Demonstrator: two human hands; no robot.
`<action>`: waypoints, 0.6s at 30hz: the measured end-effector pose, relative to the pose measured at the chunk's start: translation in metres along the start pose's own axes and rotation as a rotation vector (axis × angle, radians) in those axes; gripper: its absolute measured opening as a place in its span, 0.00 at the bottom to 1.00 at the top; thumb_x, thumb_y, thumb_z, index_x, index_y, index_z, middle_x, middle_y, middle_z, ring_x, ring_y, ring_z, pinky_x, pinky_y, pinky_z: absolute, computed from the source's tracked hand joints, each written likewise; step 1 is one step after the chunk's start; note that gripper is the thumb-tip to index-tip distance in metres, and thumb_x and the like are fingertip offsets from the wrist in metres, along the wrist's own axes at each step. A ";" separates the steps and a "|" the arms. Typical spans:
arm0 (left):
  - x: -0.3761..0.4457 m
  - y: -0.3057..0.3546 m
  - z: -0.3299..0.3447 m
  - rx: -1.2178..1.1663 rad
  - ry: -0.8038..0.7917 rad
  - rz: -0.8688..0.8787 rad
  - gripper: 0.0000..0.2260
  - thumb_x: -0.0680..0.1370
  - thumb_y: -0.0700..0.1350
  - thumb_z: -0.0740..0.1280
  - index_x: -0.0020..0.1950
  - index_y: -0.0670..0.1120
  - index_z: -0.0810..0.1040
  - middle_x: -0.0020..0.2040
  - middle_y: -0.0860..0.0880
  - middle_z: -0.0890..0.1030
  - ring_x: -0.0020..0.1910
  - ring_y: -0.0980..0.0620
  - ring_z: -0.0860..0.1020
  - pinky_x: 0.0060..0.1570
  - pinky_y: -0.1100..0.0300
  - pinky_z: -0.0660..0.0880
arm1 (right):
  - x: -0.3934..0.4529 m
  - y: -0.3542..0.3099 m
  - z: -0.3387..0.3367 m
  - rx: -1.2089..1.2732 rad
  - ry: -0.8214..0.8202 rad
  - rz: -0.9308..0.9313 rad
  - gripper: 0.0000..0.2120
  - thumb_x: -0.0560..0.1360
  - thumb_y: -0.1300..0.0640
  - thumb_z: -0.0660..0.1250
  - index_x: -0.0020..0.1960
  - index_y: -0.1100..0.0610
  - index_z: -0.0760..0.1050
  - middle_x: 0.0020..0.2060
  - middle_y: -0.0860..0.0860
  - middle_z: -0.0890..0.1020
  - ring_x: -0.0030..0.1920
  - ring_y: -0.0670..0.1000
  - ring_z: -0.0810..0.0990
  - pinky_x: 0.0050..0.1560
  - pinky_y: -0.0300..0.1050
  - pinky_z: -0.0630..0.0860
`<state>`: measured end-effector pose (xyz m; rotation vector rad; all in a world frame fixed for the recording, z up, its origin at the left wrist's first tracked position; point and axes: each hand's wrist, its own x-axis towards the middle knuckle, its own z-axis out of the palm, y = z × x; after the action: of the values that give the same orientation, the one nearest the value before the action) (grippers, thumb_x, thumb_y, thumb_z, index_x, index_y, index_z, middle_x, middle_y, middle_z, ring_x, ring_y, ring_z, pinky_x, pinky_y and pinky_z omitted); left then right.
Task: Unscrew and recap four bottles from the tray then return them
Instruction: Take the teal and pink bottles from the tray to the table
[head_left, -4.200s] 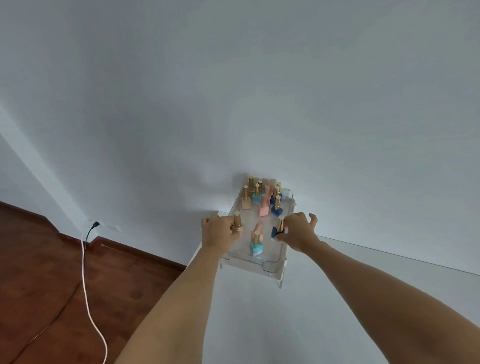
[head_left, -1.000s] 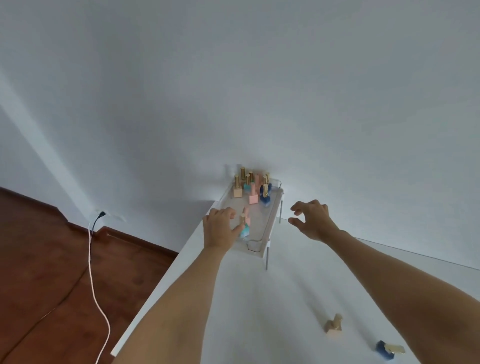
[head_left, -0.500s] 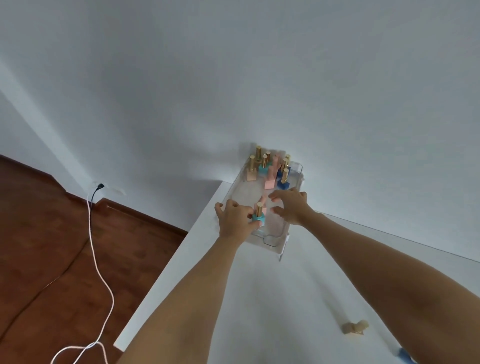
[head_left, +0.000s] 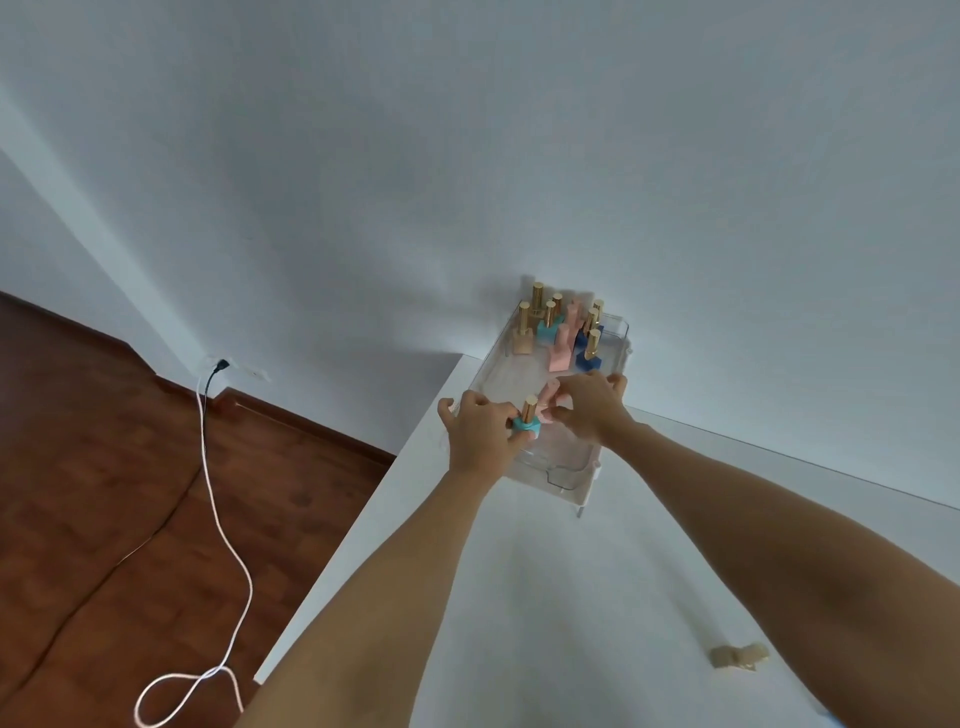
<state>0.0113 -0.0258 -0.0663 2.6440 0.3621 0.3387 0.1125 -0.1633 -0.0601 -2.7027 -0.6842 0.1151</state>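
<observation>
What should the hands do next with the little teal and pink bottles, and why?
Probably lift both bottles up out of the tray. The left hand already grips the teal bottle, and the right hand is closed around the pink bottle. Both bottles sit at the tray's near end, and a beige bottle already lies on the table.

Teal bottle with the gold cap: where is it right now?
The teal bottle stands upright at the near end of the clear tray, gripped by the left hand, right beside a pink bottle.
</observation>
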 end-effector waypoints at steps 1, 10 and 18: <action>0.000 0.000 -0.002 -0.004 0.012 0.010 0.16 0.73 0.58 0.71 0.53 0.49 0.82 0.51 0.47 0.82 0.59 0.50 0.72 0.68 0.45 0.55 | -0.003 0.001 -0.003 0.037 0.026 0.009 0.05 0.74 0.51 0.68 0.48 0.50 0.80 0.48 0.47 0.84 0.57 0.53 0.74 0.62 0.56 0.58; 0.007 0.027 -0.035 -0.014 0.107 0.103 0.14 0.70 0.60 0.71 0.48 0.52 0.82 0.44 0.53 0.83 0.54 0.52 0.72 0.59 0.48 0.60 | -0.053 0.026 -0.070 0.109 0.251 0.000 0.08 0.75 0.49 0.66 0.49 0.50 0.81 0.46 0.47 0.85 0.52 0.53 0.77 0.51 0.48 0.58; -0.025 0.091 -0.026 -0.079 0.091 0.176 0.16 0.69 0.62 0.72 0.46 0.51 0.83 0.42 0.51 0.83 0.53 0.52 0.73 0.56 0.52 0.59 | -0.141 0.073 -0.116 0.144 0.330 0.064 0.08 0.74 0.47 0.63 0.38 0.44 0.76 0.36 0.41 0.84 0.46 0.46 0.81 0.49 0.48 0.60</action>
<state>-0.0014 -0.1016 -0.0064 2.5940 0.1415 0.5198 0.0400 -0.3261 0.0217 -2.5217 -0.4705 -0.2510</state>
